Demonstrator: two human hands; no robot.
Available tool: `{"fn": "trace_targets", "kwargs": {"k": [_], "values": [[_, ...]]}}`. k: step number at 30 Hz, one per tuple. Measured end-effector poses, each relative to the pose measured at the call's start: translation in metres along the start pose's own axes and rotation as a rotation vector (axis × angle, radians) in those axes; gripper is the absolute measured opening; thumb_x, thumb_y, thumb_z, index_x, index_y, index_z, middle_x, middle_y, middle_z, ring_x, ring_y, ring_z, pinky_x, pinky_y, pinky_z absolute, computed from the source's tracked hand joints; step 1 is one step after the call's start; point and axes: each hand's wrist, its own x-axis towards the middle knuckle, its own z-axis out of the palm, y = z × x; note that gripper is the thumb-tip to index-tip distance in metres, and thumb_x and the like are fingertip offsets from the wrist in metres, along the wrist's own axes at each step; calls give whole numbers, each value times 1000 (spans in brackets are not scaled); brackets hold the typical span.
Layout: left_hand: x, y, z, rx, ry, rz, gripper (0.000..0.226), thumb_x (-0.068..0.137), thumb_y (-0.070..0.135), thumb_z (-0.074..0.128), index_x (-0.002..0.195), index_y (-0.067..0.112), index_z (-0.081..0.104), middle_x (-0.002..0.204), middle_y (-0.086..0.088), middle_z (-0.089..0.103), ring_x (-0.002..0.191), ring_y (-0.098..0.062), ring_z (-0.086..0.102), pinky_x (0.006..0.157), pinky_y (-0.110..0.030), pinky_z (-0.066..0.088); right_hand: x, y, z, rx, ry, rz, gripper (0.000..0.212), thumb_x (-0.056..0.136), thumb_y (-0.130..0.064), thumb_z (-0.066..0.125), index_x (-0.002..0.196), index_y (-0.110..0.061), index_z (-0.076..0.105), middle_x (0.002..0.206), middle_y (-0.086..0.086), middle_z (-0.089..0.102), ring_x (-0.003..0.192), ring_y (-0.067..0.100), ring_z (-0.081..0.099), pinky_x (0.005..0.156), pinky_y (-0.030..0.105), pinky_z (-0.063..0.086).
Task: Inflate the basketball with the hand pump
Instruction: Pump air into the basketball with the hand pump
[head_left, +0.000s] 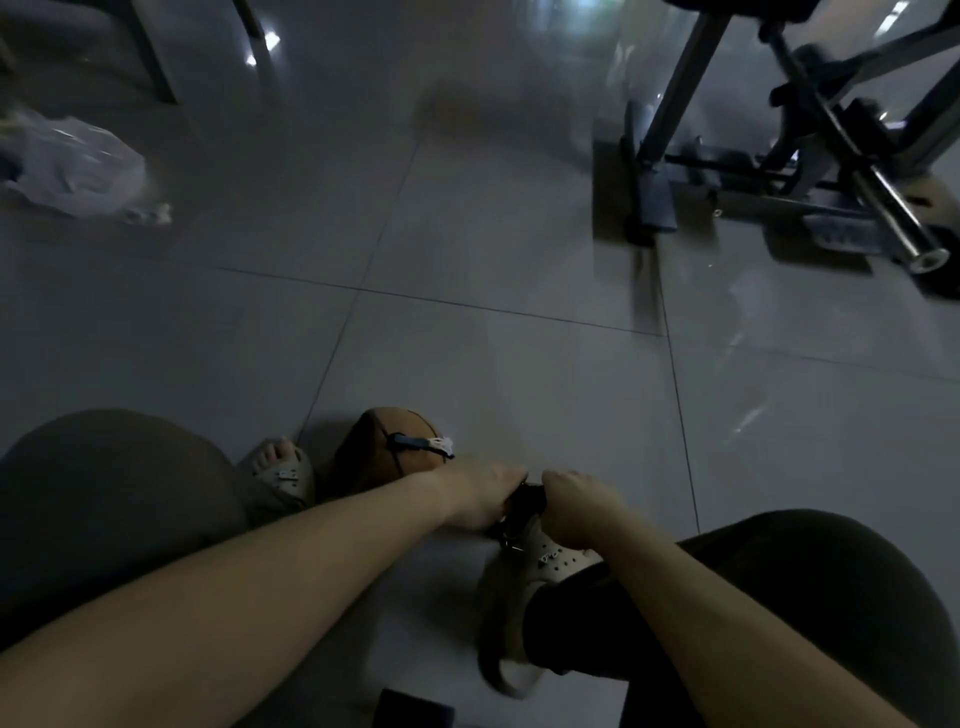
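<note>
Head view, looking down from a seated position. The orange-brown rubber basketball (382, 449) rests on the glossy grey tiled floor (467, 322), near the centre. It sits just right of the left foot in a beige strapped sandal (283, 470) and to the far-left of the right foot in a beige perforated clog (553, 558). A short black piece with a white end (418, 442) lies across the top of the ball; whether it enters the valve cannot be told.

The black hand pump (525, 501) stands just near-right of the ball, its lower part showing above the clog. The left hand (483, 493) reaches in from the near left, its fingers curled downward round the left side of the pump's top. The right hand (576, 499) comes in from the near right, its fingers closed in a fist round the right side. The two hands nearly meet over the pump, and the left wrist overlaps the near edge of the ball.

Dark trousered knees fill the near-left and near-right corners. A crumpled translucent plastic bag (67, 171) lies at far left. A metal-framed exercise machine (810, 150) stands at far right. A dark flat object (415, 709) lies at the near edge, its nature unclear.
</note>
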Motion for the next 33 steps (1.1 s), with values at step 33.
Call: {"fn": "trace_targets", "kwargs": {"k": [33], "values": [[5, 4, -9, 161, 71, -13, 27, 96, 15, 56, 122, 14, 56, 120, -12, 64, 106, -32, 62, 83, -43, 51, 3, -2, -7, -138, -12, -65, 27, 91, -24, 59, 115, -12, 57, 114, 8, 65, 104, 29, 64, 85, 39, 55]]}}
